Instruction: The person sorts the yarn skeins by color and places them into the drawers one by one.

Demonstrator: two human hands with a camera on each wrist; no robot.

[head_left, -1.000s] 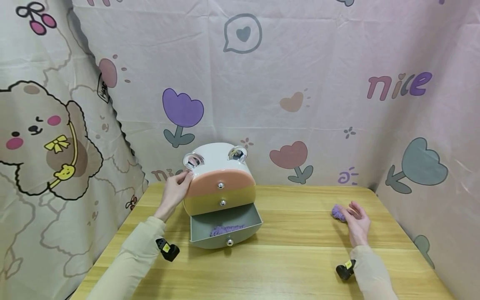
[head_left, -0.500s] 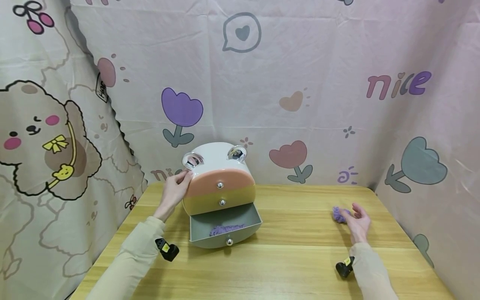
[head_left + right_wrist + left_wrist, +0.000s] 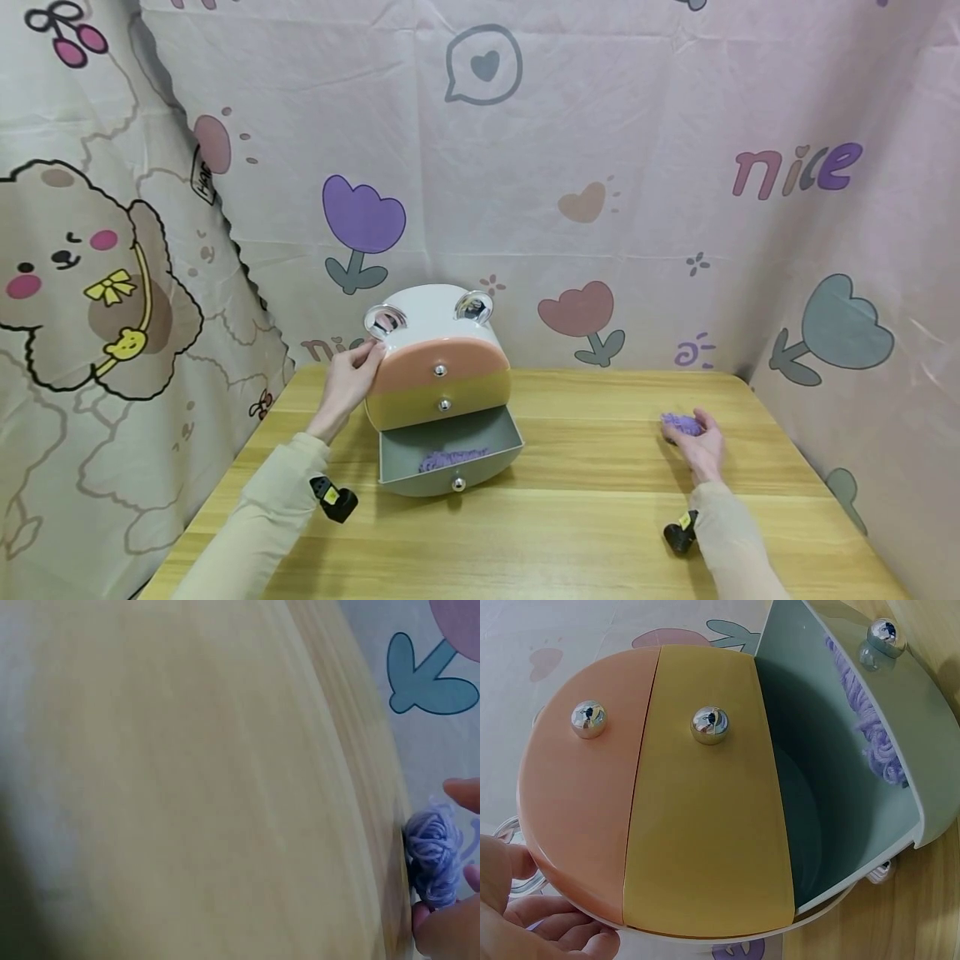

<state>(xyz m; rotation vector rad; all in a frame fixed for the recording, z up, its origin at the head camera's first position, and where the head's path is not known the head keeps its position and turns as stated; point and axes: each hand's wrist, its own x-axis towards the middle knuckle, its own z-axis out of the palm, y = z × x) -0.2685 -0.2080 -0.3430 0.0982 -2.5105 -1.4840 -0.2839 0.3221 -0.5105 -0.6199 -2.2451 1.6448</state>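
A small desktop drawer box [image 3: 442,350] has a white top, silver ear-like rings, and orange and yellow drawers pushed in. Its grey-green bottom drawer [image 3: 401,454] is pulled out, with a strip of purple yarn [image 3: 453,458] inside. My left hand [image 3: 351,379] grips the box's upper left edge; in the left wrist view its thumb [image 3: 521,864] and curled fingers meet the rim. At the right of the table, my right hand [image 3: 703,442] has thumb and fingers around a purple yarn bundle [image 3: 684,424]. The right wrist view shows that yarn [image 3: 435,851] partly hidden by the hand.
The wooden table [image 3: 585,508] stretches between the box and my right hand. A printed cloth [image 3: 645,108] hangs behind the table, and another printed curtain [image 3: 75,450] hangs at the left. Silver knobs [image 3: 709,724] stick out from the drawer fronts.
My right hand has shifted slightly left, bringing its thumb across the front of the yarn bundle, which now lies between thumb and fingers. The left hand and drawer box stay put.
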